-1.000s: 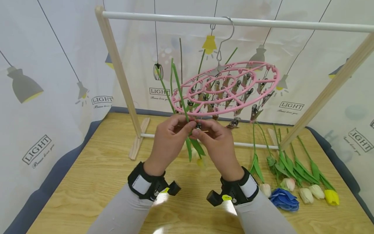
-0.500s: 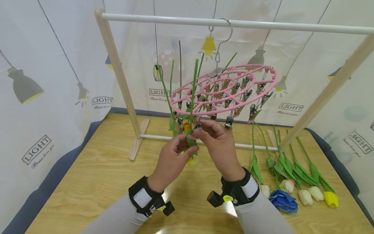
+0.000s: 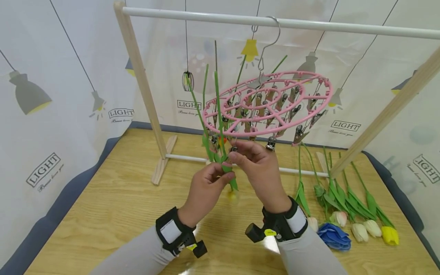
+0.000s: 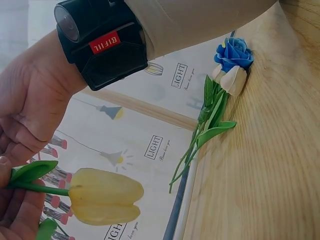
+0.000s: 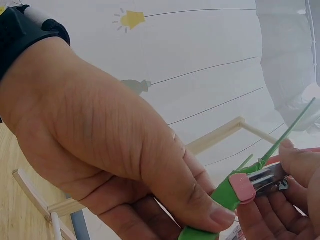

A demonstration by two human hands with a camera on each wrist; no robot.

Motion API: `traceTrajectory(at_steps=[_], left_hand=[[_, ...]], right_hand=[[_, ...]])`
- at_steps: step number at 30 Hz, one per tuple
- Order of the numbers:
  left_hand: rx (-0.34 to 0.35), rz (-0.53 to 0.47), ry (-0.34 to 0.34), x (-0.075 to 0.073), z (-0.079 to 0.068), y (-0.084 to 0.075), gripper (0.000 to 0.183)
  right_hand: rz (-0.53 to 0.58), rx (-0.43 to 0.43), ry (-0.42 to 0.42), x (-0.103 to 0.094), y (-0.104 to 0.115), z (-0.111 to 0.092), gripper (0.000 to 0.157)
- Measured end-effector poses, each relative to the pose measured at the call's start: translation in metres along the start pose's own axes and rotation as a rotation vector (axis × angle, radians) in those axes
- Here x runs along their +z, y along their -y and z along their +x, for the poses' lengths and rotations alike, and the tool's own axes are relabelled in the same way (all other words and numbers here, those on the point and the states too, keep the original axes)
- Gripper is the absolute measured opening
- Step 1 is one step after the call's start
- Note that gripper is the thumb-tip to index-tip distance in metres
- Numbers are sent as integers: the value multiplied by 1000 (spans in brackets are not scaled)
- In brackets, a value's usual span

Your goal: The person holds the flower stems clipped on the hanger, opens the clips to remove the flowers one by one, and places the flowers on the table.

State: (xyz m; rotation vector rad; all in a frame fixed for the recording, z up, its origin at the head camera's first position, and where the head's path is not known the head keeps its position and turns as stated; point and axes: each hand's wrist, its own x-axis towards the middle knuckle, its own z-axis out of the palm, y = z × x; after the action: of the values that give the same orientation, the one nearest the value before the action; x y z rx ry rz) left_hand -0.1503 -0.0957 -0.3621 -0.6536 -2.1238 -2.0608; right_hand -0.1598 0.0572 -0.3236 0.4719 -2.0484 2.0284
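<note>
Moved: since one second before, the left hand had come down from beside the clip to the leaves of the flower; the right hand had stayed close under the hanger.
Left hand: it pinched the leafy part of the yellow tulip, probably to steady it.
Right hand: its thumb and fingers pinched the metal clip; whether they were squeezing it open, I could not tell.
Yellow tulip: it was below the front left rim of the hanger, head down, with its bare stem upward, perhaps so that the clip reached its leafy part.
Clip: its pink tip lay against the green leaf; a firm bite could not be judged.
Pink hanger: it hung tilted by its hook from the white bar, which seemingly left its clips within reach.
Blue rose: it lay on the table at the right among tulips, apart from the hands.
</note>
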Motion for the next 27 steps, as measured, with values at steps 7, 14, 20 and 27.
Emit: traceTrajectory(at_steps=[7, 14, 20, 27], left_hand=[[12, -8, 13, 1, 0, -2, 13], [-10, 23, 12, 1, 0, -7, 12], [-36, 55, 6, 1, -1, -12, 11], [-41, 67, 19, 1, -2, -12, 7]], right_hand=[[-7, -18, 10, 0, 0, 1, 31], [-53, -43, 9, 0, -1, 0, 22], [-68, -94, 11, 0, -2, -1, 21], [-42, -99, -28, -5, -1, -4, 18]])
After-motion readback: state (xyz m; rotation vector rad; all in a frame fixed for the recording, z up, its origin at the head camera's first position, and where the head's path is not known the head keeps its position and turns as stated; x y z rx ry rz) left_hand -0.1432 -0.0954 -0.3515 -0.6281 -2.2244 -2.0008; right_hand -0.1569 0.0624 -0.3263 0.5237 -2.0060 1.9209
